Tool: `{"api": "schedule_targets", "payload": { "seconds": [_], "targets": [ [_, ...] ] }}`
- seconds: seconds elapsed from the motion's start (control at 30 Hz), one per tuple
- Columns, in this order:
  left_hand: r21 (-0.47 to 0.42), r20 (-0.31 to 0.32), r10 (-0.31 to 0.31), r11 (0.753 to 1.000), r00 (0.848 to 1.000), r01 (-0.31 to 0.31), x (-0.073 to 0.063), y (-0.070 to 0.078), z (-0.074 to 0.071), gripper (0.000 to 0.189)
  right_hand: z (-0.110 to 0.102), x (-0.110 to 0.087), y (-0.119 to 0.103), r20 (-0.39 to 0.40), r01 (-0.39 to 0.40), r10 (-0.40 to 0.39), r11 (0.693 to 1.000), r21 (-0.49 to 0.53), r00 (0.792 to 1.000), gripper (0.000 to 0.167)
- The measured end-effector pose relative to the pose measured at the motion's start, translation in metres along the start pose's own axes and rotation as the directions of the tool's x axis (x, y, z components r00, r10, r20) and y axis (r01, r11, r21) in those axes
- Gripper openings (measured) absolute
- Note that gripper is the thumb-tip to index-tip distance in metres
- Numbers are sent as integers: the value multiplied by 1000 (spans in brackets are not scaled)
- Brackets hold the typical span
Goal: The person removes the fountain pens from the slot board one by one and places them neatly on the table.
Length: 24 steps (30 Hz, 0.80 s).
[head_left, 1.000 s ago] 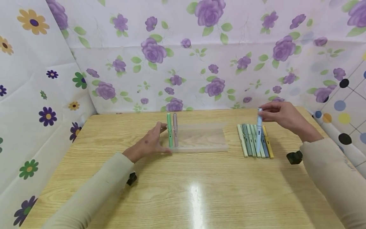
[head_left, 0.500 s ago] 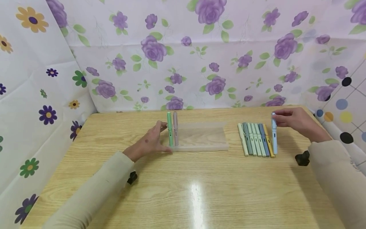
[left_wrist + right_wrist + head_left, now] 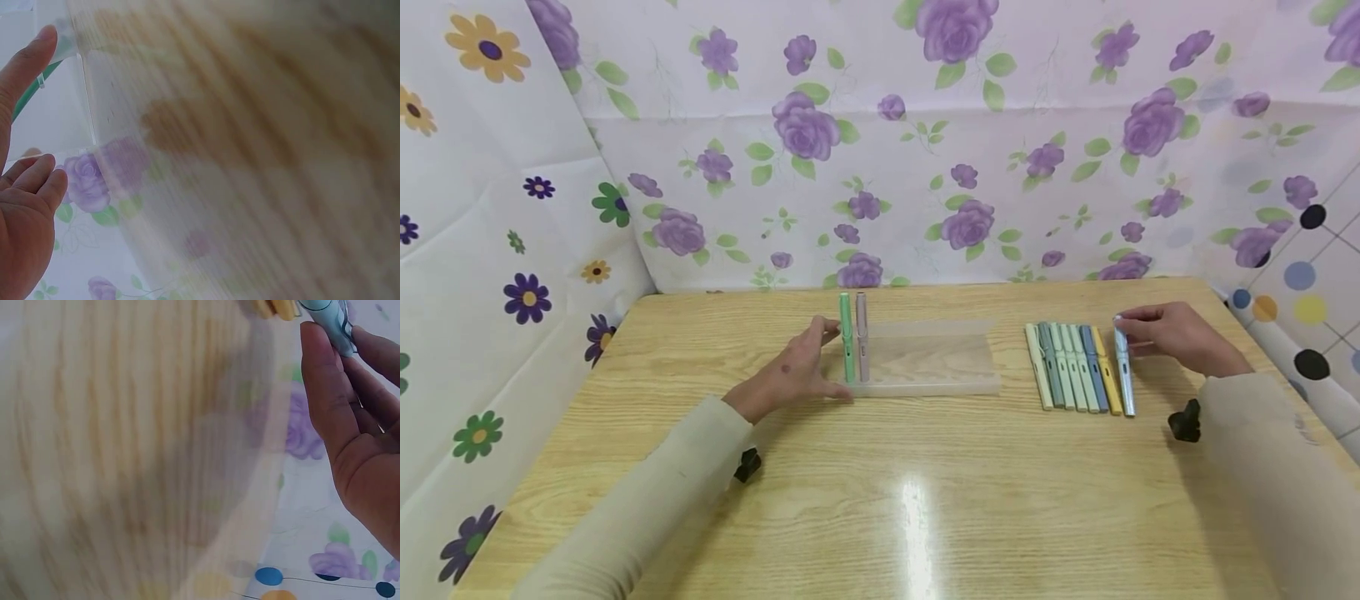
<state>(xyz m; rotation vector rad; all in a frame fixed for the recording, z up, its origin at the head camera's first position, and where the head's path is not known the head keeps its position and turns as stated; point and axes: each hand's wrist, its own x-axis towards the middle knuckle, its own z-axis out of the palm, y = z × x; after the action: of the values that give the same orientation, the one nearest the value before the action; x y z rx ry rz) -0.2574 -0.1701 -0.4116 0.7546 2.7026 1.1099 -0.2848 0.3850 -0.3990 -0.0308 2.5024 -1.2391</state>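
Note:
In the head view my right hand (image 3: 1180,337) pinches the cap end of a light blue pen (image 3: 1124,379) between thumb and fingers. That pen leans low, its bottom end at the table, right of a yellow pen (image 3: 1107,375). The right wrist view shows the thumb and fingers on the blue pen (image 3: 331,325). At the left end of a clear plastic tray (image 3: 932,389) my left hand (image 3: 801,367) spans its side, thumb at the front corner and fingers towards the back. A green pen (image 3: 847,342) and a mauve pen (image 3: 862,342) stand side by side in the tray.
Several pens in pale green, grey-green and blue lie in a row with the yellow one, a cream pen (image 3: 1038,367) at the left end. Flowered sheets (image 3: 887,167) rise behind and beside the wooden table (image 3: 850,500).
My right hand has carried the light blue pen rightwards from above the row, past the yellow pen, then lowered and tilted it towards the table. The left hand has stayed at the tray.

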Motion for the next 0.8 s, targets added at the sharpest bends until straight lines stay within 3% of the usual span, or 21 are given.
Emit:
{"api": "schedule_targets", "payload": {
  "seconds": [0.3,0.8],
  "targets": [
    [5,3,-12,1000,1000,12,1,0,0,95,7,11,7,-6,-52,53,996,70,999,67],
    [17,2,3,1000,1000,-3,2,-3,0,96,14,14,1,-32,-88,90,995,44,995,62]
  ]
}}
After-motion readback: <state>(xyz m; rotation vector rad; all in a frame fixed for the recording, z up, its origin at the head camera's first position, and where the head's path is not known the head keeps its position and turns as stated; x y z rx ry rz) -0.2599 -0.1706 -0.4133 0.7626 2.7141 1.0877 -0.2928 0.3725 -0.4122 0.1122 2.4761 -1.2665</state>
